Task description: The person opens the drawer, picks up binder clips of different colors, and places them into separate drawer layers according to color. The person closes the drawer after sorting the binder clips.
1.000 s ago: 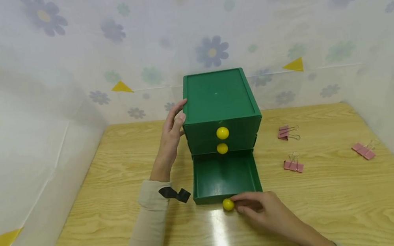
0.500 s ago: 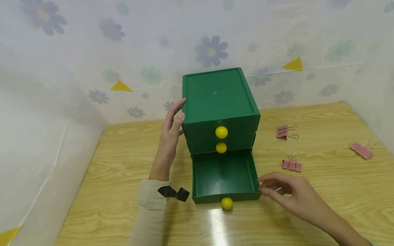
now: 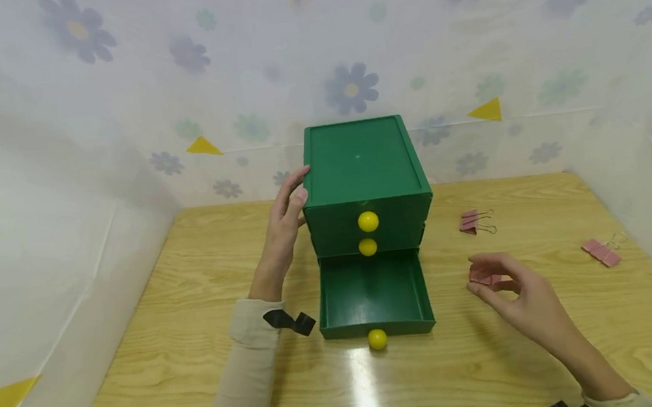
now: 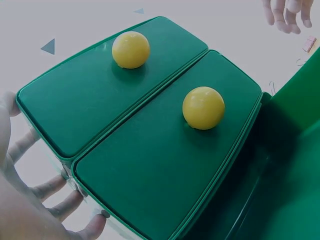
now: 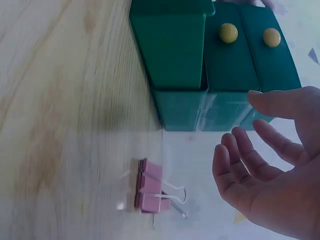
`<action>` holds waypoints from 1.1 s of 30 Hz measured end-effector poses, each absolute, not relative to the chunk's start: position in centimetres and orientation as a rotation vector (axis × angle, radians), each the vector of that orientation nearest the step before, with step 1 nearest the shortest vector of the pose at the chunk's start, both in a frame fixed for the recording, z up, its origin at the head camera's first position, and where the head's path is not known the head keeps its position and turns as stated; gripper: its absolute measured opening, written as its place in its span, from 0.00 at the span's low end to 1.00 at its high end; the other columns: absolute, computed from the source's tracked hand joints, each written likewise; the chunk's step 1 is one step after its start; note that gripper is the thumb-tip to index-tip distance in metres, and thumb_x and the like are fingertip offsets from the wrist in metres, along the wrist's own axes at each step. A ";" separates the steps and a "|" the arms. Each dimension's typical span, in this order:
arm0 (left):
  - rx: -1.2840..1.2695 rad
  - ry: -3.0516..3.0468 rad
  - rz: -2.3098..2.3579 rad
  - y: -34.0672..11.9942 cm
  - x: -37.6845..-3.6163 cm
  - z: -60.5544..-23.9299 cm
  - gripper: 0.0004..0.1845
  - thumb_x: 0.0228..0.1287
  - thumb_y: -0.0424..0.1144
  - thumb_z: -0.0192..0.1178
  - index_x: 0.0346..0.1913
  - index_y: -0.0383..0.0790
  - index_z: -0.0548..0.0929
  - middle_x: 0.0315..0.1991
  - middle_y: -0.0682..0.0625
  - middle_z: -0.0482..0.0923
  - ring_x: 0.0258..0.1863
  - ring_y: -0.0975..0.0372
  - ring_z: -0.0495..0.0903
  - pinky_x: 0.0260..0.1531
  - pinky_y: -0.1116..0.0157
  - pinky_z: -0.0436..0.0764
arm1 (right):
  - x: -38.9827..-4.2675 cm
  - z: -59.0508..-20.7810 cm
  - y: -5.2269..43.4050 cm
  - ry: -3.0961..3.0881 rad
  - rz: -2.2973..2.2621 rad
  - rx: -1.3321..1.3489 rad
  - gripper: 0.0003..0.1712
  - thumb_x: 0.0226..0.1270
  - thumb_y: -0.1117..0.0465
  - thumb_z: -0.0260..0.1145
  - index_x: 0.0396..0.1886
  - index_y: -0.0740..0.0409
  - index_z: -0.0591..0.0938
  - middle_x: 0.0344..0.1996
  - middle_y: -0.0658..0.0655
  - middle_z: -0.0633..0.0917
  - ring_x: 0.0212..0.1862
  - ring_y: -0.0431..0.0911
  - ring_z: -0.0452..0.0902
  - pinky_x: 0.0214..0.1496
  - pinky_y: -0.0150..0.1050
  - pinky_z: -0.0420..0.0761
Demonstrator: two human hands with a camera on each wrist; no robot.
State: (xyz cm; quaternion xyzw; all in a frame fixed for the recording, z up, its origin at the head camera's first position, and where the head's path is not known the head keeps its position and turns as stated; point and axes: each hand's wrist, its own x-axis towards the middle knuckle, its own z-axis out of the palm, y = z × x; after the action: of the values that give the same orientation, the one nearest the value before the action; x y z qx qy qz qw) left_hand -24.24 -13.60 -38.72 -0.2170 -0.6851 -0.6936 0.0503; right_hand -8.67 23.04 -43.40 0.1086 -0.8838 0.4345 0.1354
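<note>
Our spread left hand (image 3: 283,234) touches the cabinet (image 3: 358,161), spread right hand (image 3: 524,305) hovers by a clip (image 3: 479,278), drawer (image 3: 370,297) open, clips (image 3: 469,221) outside.

And the right hand (image 3: 526,299) is blocking part of the nearest pink binder clip (image 3: 482,277) in the head view; any contact there is proving impossible to tell! Over in the left wrist view, the left edge is slicing off the left hand (image 4: 25,210), the right edge cropping the bottom drawer (image 4: 290,172).
</note>
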 end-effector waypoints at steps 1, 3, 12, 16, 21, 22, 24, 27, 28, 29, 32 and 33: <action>-0.663 -2.087 -2.108 -13.6 -24.2 -38.7 0.27 0.80 0.49 0.46 0.78 0.51 0.67 0.75 0.50 0.61 0.71 0.51 0.65 0.60 0.32 0.67 | -8.8 -43.5 23.3 -2.553 1.257 0.310 0.23 0.65 0.69 0.74 0.59 0.58 0.82 0.47 0.57 0.86 0.44 0.37 0.80 0.44 0.24 0.80; -0.659 -2.092 -2.100 -13.6 -24.2 -38.7 0.28 0.79 0.50 0.47 0.78 0.52 0.67 0.75 0.51 0.62 0.71 0.51 0.65 0.60 0.32 0.67 | -9.0 -43.7 24.0 -2.540 1.242 0.298 0.24 0.64 0.70 0.74 0.60 0.58 0.82 0.49 0.57 0.85 0.46 0.35 0.79 0.44 0.23 0.80; -0.647 -2.105 -2.107 -13.5 -24.3 -38.8 0.27 0.79 0.52 0.47 0.77 0.56 0.68 0.75 0.55 0.63 0.71 0.54 0.67 0.61 0.34 0.67 | -10.4 -45.6 27.4 -2.524 1.225 0.273 0.34 0.61 0.74 0.74 0.67 0.61 0.77 0.56 0.40 0.76 0.53 0.30 0.73 0.45 0.21 0.77; -0.639 -2.107 -2.113 -13.6 -24.2 -38.8 0.27 0.79 0.52 0.47 0.77 0.57 0.68 0.74 0.55 0.63 0.70 0.54 0.68 0.61 0.34 0.67 | -11.1 -46.6 28.5 -2.559 1.231 0.247 0.33 0.63 0.73 0.73 0.68 0.64 0.75 0.55 0.51 0.79 0.52 0.29 0.73 0.44 0.20 0.77; -0.637 -2.106 -2.114 -13.6 -24.2 -38.7 0.27 0.79 0.52 0.47 0.77 0.57 0.68 0.74 0.55 0.63 0.70 0.53 0.68 0.61 0.34 0.67 | -11.9 -47.5 29.3 -2.649 1.288 0.243 0.30 0.66 0.71 0.72 0.67 0.69 0.74 0.52 0.70 0.81 0.49 0.27 0.74 0.45 0.20 0.76; -0.638 -2.105 -2.115 -13.6 -24.2 -38.7 0.27 0.79 0.51 0.46 0.77 0.57 0.68 0.74 0.55 0.63 0.70 0.53 0.68 0.61 0.33 0.67 | -12.0 -47.7 29.4 -2.665 1.303 0.250 0.30 0.67 0.71 0.71 0.67 0.69 0.74 0.51 0.71 0.81 0.49 0.27 0.74 0.46 0.20 0.76; -0.639 -2.101 -2.117 -13.6 -24.2 -38.7 0.26 0.79 0.49 0.46 0.77 0.56 0.68 0.75 0.54 0.63 0.69 0.52 0.68 0.60 0.33 0.67 | -12.2 -47.8 29.4 -2.702 1.304 0.259 0.28 0.67 0.71 0.71 0.66 0.70 0.75 0.50 0.71 0.82 0.47 0.28 0.76 0.46 0.21 0.76; -0.640 -2.100 -2.114 -13.6 -24.2 -38.6 0.26 0.80 0.47 0.45 0.77 0.56 0.68 0.74 0.53 0.63 0.69 0.52 0.68 0.60 0.33 0.67 | -12.4 -47.9 29.3 -2.761 1.258 0.257 0.26 0.66 0.71 0.71 0.63 0.70 0.78 0.48 0.69 0.84 0.45 0.33 0.78 0.45 0.24 0.78; -0.635 -2.103 -2.112 -13.6 -24.2 -38.6 0.26 0.80 0.47 0.45 0.77 0.56 0.68 0.74 0.53 0.63 0.69 0.52 0.68 0.60 0.33 0.67 | -12.4 -47.9 29.3 -2.782 1.236 0.250 0.25 0.66 0.70 0.72 0.62 0.69 0.79 0.48 0.68 0.84 0.45 0.35 0.79 0.45 0.26 0.79; -0.635 -2.105 -2.110 -13.6 -24.1 -38.6 0.26 0.80 0.48 0.45 0.77 0.56 0.68 0.74 0.53 0.63 0.69 0.52 0.69 0.60 0.33 0.67 | -12.4 -47.9 29.2 -2.800 1.216 0.246 0.24 0.66 0.70 0.72 0.60 0.69 0.80 0.48 0.68 0.84 0.45 0.39 0.80 0.44 0.27 0.79; -0.633 -2.111 -2.109 -13.6 -24.1 -38.6 0.27 0.79 0.50 0.46 0.77 0.57 0.68 0.74 0.54 0.63 0.69 0.52 0.68 0.61 0.33 0.67 | -12.4 -47.8 28.9 -2.844 1.165 0.232 0.21 0.64 0.69 0.74 0.56 0.67 0.82 0.46 0.66 0.85 0.45 0.50 0.82 0.43 0.32 0.81; -0.633 -2.112 -2.109 -13.6 -24.1 -38.6 0.27 0.79 0.51 0.47 0.77 0.57 0.68 0.74 0.54 0.63 0.69 0.52 0.68 0.61 0.33 0.67 | -12.4 -47.8 28.9 -2.855 1.153 0.227 0.20 0.63 0.68 0.74 0.54 0.67 0.83 0.46 0.65 0.86 0.45 0.53 0.83 0.42 0.34 0.81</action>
State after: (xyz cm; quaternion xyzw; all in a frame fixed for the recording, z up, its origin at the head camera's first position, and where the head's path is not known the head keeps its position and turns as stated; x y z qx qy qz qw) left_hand -24.07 -13.57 -38.63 -0.2074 -0.6916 -0.6904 0.0450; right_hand -12.41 28.86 -47.81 0.0736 -0.9244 0.3732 0.0272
